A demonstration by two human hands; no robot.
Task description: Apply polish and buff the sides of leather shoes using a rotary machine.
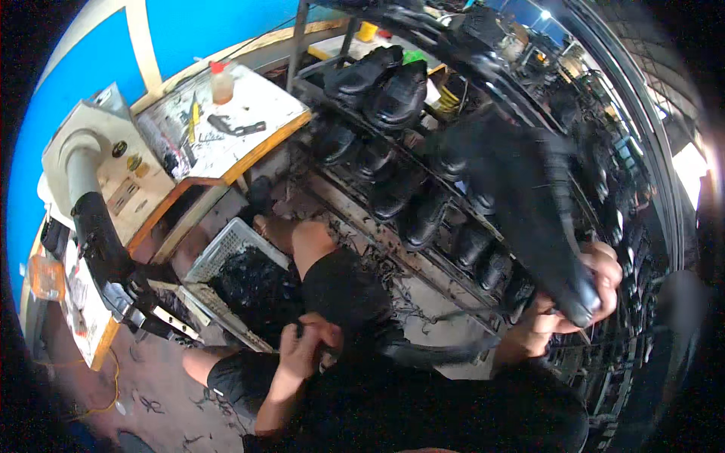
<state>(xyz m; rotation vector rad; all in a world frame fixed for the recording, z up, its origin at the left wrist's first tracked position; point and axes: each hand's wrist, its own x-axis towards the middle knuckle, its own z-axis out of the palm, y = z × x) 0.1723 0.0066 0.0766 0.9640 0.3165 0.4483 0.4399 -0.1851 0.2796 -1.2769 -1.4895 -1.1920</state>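
Up at the right, my right hand (604, 281) is wrapped round the shiny toe end of a black boot (532, 200). The boot is held in the air in front of the rack, and its upper part is blurred. Low in the middle, close to my lap, my left hand (300, 350) is closed with its fingers curled. Something small and dark seems to be in it, too unclear to name. A pale plastic crate (214, 253) heaped with black scraps (253, 283) stands just beyond my left hand, between my legs.
A metal rack with several black shoes (396, 94) runs along the right. At the left stand a machine with a grey pipe (81, 170) and a white-topped table (264, 94) bearing a red-capped bottle (221, 84) and a yellow cutter (194, 119). Black trimmings litter the floor.
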